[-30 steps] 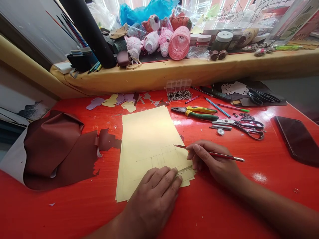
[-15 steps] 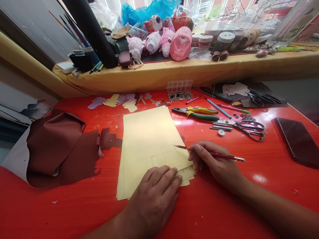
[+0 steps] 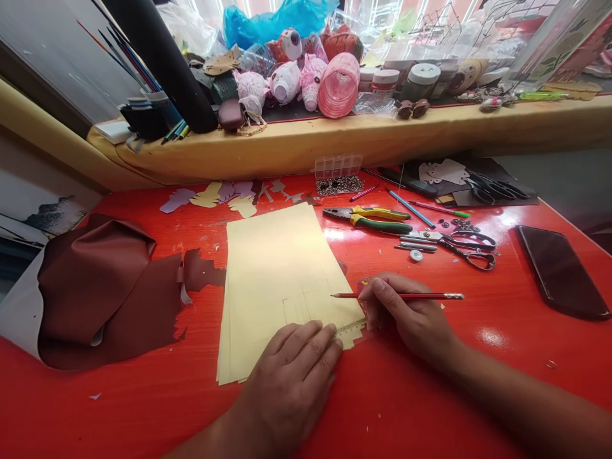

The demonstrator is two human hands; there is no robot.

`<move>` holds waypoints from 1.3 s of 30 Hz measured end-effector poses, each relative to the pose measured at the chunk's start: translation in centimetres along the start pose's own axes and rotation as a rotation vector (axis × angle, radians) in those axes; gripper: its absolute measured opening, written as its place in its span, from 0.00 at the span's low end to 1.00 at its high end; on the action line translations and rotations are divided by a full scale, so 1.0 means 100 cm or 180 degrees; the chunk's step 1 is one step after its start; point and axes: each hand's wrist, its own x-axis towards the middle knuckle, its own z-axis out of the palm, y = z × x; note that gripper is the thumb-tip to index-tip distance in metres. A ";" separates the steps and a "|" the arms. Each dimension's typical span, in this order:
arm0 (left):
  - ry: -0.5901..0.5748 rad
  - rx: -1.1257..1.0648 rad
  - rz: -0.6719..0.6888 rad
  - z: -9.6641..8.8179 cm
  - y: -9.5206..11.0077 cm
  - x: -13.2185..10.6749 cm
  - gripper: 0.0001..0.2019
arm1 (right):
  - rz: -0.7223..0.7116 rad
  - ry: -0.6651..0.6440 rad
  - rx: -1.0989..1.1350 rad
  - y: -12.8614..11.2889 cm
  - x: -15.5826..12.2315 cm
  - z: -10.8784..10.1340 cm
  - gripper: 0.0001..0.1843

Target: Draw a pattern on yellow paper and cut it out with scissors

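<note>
Left hand point(image 3: 287, 389) lies open and flat, fingers point(image 3: 310, 344) pressing a small metal ruler point(image 3: 351, 329) down so it can't slide on the stack of pale yellow paper point(image 3: 268, 280), which sits mid-table on the glossy red table point(image 3: 95, 408). Right hand point(image 3: 406, 312) is closed in a writing grip on one red pencil point(image 3: 421, 296), tip on the paper just above the ruler. Off to the right: one pair of pliers point(image 3: 368, 218), one pair of scissors point(image 3: 471, 243), one phone point(image 3: 559, 271). Can't count the sheets from here

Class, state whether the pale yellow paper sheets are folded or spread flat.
Spread flat: the sheets lie unfolded on the red table, under the left hand.
</note>
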 end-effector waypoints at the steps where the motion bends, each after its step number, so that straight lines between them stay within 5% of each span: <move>1: 0.0006 0.0000 -0.0098 0.000 0.000 0.000 0.17 | -0.0064 -0.0009 -0.0060 0.000 0.000 -0.001 0.25; 6: -0.0019 0.0037 -0.0377 -0.001 -0.001 0.002 0.18 | -0.0119 -0.0025 -0.0138 -0.003 -0.001 -0.003 0.29; 17: 0.0011 -0.0128 -0.0014 0.001 0.002 -0.002 0.15 | 0.0081 -0.0370 0.0068 -0.001 0.003 -0.002 0.23; 39: -0.0340 -0.0297 -0.0082 0.002 -0.001 -0.008 0.20 | -0.0577 -0.0937 -0.1249 -0.009 0.002 -0.007 0.22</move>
